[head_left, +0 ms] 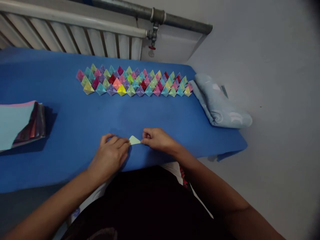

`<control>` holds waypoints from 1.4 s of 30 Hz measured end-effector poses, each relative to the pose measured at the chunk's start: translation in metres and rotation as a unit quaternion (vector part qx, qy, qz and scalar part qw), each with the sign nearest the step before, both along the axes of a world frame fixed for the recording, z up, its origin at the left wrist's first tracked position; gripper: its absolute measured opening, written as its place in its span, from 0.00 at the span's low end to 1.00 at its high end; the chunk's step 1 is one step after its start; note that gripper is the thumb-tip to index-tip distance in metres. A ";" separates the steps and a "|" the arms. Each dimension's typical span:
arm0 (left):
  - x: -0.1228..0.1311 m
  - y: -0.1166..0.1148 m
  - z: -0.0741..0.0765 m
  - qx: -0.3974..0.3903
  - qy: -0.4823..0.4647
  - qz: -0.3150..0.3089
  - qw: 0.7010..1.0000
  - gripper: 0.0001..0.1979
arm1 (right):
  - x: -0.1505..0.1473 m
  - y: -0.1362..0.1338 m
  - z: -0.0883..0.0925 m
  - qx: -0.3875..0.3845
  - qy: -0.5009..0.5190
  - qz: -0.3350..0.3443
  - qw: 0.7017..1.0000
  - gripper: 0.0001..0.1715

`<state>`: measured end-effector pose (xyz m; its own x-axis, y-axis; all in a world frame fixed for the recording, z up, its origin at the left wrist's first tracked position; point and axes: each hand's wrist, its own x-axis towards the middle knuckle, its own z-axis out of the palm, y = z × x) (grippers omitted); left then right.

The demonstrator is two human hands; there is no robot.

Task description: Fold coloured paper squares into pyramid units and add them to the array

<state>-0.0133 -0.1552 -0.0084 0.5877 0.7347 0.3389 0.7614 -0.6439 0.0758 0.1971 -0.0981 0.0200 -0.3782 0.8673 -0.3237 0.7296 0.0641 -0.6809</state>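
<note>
A small pale green piece of folded paper [134,140], triangular in outline, lies at the near part of the blue-covered table between my hands. My left hand [111,151] rests palm down at its left side, fingers together with the tips on the paper's left corner. At the right corner, my right hand [156,138] pinches the paper between thumb and curled fingers. Farther back stand several rows of folded paper pieces [130,91] in many colours, pointed at the top.
A stack of coloured paper sheets [17,123] lies at the left. On the right, a folded light blue cloth [222,103] sits against the wall. Behind the table are a white radiator [95,41] and a pipe with a red-handled valve [153,33]. The blue table cover [75,133] hangs over the near edge.
</note>
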 end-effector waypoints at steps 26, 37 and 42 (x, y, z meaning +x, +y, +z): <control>0.013 0.036 0.011 -0.195 -0.007 0.100 0.976 0.10 | -0.026 -0.025 -0.029 0.090 0.177 -0.124 0.972 0.12; 0.029 0.019 0.004 -0.331 -0.442 0.202 0.808 0.13 | -0.031 -0.029 -0.027 0.185 0.160 -0.089 0.966 0.08; 0.030 0.019 0.017 -0.417 -0.575 0.199 0.675 0.09 | -0.029 -0.033 -0.031 0.152 0.268 -0.127 0.943 0.09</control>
<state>0.0167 -0.1362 0.0085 -0.0121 0.9737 -0.2275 -0.0099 0.2274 0.9738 0.1685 -0.1310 -0.0110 -0.1841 0.9740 0.1320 0.3046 0.1842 -0.9345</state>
